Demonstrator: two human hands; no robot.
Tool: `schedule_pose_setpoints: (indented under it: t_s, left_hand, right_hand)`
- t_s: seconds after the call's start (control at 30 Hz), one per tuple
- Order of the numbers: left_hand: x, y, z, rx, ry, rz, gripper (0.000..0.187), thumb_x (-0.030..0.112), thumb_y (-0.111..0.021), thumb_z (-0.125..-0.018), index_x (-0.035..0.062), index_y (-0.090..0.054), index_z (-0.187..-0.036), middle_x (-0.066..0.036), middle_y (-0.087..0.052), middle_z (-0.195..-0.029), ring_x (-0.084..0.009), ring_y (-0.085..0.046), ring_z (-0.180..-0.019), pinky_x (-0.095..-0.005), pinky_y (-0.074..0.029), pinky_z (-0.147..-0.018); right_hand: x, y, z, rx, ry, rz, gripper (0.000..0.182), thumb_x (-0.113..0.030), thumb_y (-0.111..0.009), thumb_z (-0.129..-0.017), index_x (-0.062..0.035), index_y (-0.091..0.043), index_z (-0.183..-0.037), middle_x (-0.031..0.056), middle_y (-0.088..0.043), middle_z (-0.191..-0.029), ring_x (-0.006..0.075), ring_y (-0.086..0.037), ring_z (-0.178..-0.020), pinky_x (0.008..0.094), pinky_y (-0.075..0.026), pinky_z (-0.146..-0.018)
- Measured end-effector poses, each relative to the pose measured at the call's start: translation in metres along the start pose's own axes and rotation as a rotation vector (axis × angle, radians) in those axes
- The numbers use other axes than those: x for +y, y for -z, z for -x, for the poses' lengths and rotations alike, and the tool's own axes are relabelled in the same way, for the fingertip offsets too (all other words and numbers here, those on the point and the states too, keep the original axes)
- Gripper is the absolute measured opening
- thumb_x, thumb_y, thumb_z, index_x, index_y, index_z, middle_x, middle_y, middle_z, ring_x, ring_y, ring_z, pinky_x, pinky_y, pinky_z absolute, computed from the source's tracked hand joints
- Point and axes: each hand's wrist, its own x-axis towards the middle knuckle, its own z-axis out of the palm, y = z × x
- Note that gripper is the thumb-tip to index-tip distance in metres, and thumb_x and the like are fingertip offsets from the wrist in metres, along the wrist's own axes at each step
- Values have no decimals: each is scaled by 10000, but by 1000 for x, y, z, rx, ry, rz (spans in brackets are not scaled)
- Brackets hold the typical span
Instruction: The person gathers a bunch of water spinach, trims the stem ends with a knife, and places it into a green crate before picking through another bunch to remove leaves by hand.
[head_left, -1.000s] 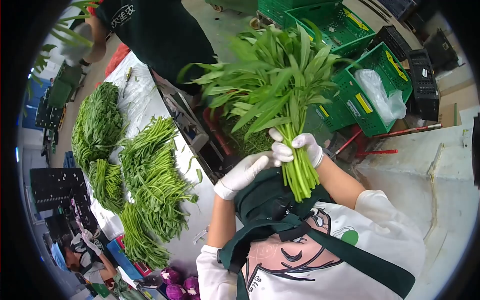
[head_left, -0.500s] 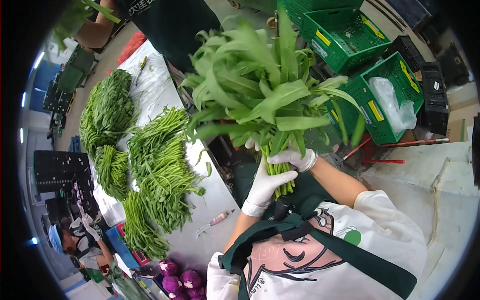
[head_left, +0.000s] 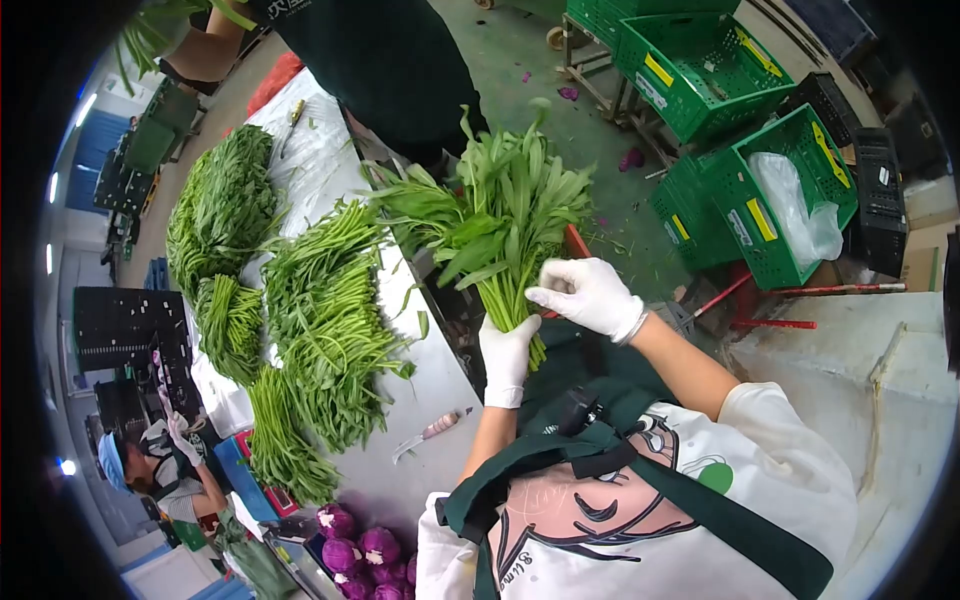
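My left hand, in a white glove, is closed around the lower stems of a bunch of water spinach. The leaves fan out away from me, above the floor beside the table. My right hand, also gloved in white, is beside the stems with fingers curled and thumb against them; whatever it may pinch is too small to make out. On the metal table, to the left, lie more piles of water spinach. A small knife with a pale handle rests near the table's edge.
Purple cabbages sit at the table's near end. Green crates are stacked at right, one holding a clear plastic bag. A co-worker in a dark apron stands across from me; another person is at far left.
The bunch has moved lower and farther from my face. My right hand has come off the stems and moved to their right side, fingers curled; my left hand keeps its grip.
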Motion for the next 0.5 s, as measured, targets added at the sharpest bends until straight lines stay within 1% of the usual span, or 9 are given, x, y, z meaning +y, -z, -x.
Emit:
schedule_pose_setpoints:
  t_s: [0.03,0.07,0.13,0.17,0.27,0.33,0.43,0.47,0.5]
  left_hand:
    - [2,-5,3,32,-11,-26,302,-2,-692,-718,-24,-579,-997,-64,-643,-891,-122,-594,-740,-262,-484,-682]
    - [4,-9,5,35,-26,-15,287,-1,-690,-720,-20,-578,-983,-56,-635,-874,-119,-589,-724,-262,-481,-664]
    - [4,-15,12,41,-42,8,259,1,-687,-723,-11,-575,-956,-40,-619,-841,-114,-580,-691,-262,-475,-627]
    - [1,-15,13,35,-57,30,265,0,-689,-722,-8,-572,-959,-37,-616,-837,-114,-571,-674,-258,-472,-626]
    - [9,-14,19,19,-8,29,268,-4,-692,-718,-1,-572,-958,-34,-612,-828,-112,-564,-664,-252,-468,-624]
    - [7,-13,19,26,-36,43,265,-3,-693,-721,2,-572,-956,-37,-610,-816,-114,-562,-658,-251,-466,-616]
    - [0,-11,17,43,-34,80,259,4,-694,-726,3,-572,-955,-38,-606,-806,-117,-562,-648,-254,-466,-601]
    - [1,-10,18,47,-20,88,258,5,-695,-728,4,-572,-954,-38,-605,-804,-118,-563,-644,-254,-466,-596]
    - [1,-9,18,50,-5,95,256,6,-696,-729,5,-571,-953,-38,-603,-802,-120,-563,-641,-255,-466,-590]
  right_hand:
    - [-6,-5,-2,93,27,-44,327,-377,-718,-741,-83,-594,-816,35,-521,-543,201,-551,-536,335,-426,-509]
    - [-10,-11,-7,370,283,36,332,-344,-746,-716,-109,-588,-889,30,-501,-587,195,-516,-527,334,-411,-502]
    - [-18,-13,-21,628,364,131,367,-335,-768,-689,-126,-594,-936,42,-512,-667,186,-525,-557,326,-406,-505]
    - [-11,-13,-26,603,329,43,339,-282,-763,-698,-110,-601,-942,55,-511,-713,188,-517,-572,307,-411,-512]
    - [13,-17,-39,601,29,-410,170,-101,-687,-756,-80,-594,-897,-21,-504,-655,79,-463,-564,237,-391,-522]
    - [38,-22,-44,568,41,-718,180,-104,-670,-805,-45,-570,-943,-26,-527,-669,33,-426,-550,195,-353,-489]
    - [42,-2,-25,362,-232,-1143,173,-120,-642,-832,-49,-555,-963,-19,-530,-692,28,-434,-538,171,-327,-441]
    - [49,-3,-21,515,-266,-1243,190,-82,-616,-842,-49,-532,-1009,-19,-526,-718,29,-423,-516,177,-320,-420]
    - [54,-5,-16,665,-164,-1111,209,-64,-610,-842,-47,-519,-1030,-18,-523,-728,33,-425,-537,178,-341,-448]
